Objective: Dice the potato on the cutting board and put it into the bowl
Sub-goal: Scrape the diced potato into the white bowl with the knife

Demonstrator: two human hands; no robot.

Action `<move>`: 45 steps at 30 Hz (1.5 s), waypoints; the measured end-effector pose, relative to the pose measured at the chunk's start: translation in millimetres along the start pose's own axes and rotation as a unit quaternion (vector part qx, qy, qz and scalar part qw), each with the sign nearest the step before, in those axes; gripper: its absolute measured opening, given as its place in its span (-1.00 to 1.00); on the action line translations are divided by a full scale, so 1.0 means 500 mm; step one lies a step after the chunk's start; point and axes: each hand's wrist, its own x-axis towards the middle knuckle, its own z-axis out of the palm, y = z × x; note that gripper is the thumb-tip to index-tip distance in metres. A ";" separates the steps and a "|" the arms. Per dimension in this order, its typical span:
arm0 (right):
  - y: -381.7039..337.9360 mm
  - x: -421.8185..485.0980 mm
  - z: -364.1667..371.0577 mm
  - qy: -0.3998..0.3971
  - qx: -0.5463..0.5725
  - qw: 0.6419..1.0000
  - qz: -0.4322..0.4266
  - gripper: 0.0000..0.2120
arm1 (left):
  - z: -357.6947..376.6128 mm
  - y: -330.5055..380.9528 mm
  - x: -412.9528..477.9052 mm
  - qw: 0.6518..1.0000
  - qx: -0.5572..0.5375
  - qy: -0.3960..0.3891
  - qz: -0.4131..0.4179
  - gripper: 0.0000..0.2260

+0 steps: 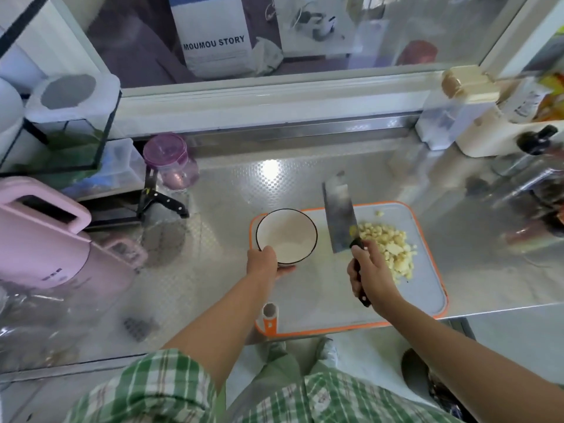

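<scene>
A pile of diced potato [389, 247] lies on the right half of the grey cutting board [427, 288] with an orange rim. A white bowl [285, 233] with a dark rim sits on the board's left end and looks empty. My left hand [263, 261] grips the bowl's near edge. My right hand [367, 274] holds the black handle of a cleaver [338, 215], whose broad blade points away from me between the bowl and the potato pile. A small potato bit sticks to the blade near the handle.
The board lies on a steel counter [219, 227] near its front edge. A pink appliance [48, 239] stands at the left, with a purple jar [169, 161] and a black-handled knife [164, 199] behind it. Containers crowd the right back corner.
</scene>
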 end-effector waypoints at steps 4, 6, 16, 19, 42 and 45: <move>-0.014 -0.009 -0.021 0.043 0.015 0.999 0.006 -0.87 | 0.028 -0.032 0.000 0.999 0.006 -0.039 -0.025 -0.68; -0.017 -0.009 -0.033 0.055 0.018 0.998 0.016 -0.84 | 0.029 -0.037 0.003 0.995 0.092 -0.032 -0.017 -0.70; -0.002 0.020 -0.122 0.093 0.012 0.995 0.024 -0.85 | 0.000 0.032 -0.071 0.763 0.536 -0.300 -0.201 -0.04; 0.004 0.027 -0.152 0.101 -0.006 0.995 0.015 -0.85 | 0.044 0.010 -0.100 0.727 0.521 -0.407 -0.184 -0.31; 0.170 0.095 -0.354 0.175 -0.218 0.960 0.012 -0.64 | 0.291 -0.103 -0.053 0.772 0.536 -0.137 0.314 -0.55; 0.159 0.104 -0.362 0.193 -0.201 0.960 0.007 -0.63 | 0.299 -0.105 -0.050 0.771 0.531 -0.140 0.321 -0.55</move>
